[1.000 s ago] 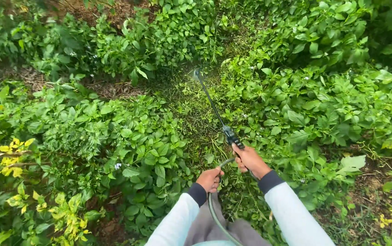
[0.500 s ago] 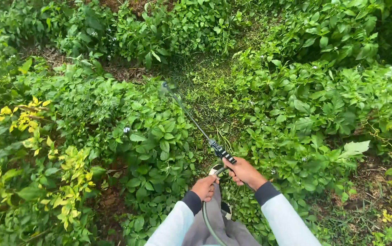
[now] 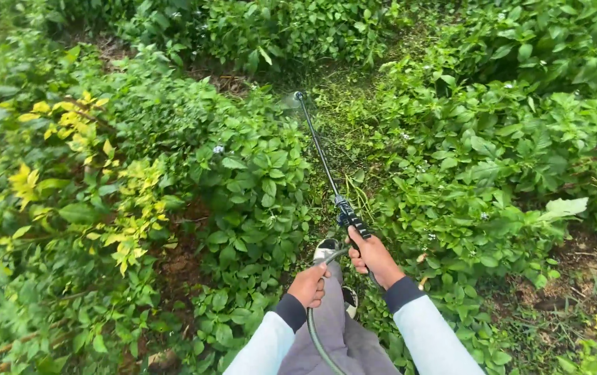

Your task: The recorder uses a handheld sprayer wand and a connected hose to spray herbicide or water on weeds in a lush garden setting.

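My right hand (image 3: 375, 257) grips the black handle of a long thin sprayer wand (image 3: 321, 159). The wand reaches forward and up the frame to a nozzle (image 3: 298, 96) held over low green plants, with a faint mist at its tip. My left hand (image 3: 309, 284) is closed on the grey-green hose (image 3: 316, 337) that runs from the handle down between my pale-sleeved arms. One of my shoes (image 3: 326, 246) shows just left of the handle.
Dense leafy green plants (image 3: 256, 180) with small white flowers fill both sides of a narrow grassy strip (image 3: 333, 118). Yellow-leaved shoots (image 3: 114, 201) stand at the left. Bare brown soil (image 3: 576, 271) shows at the lower right.
The wand tip has swung from the left plants back toward the middle, pointing further ahead. The view has shifted left, so the yellow leaves sit nearer the centre. Both hands keep their hold.
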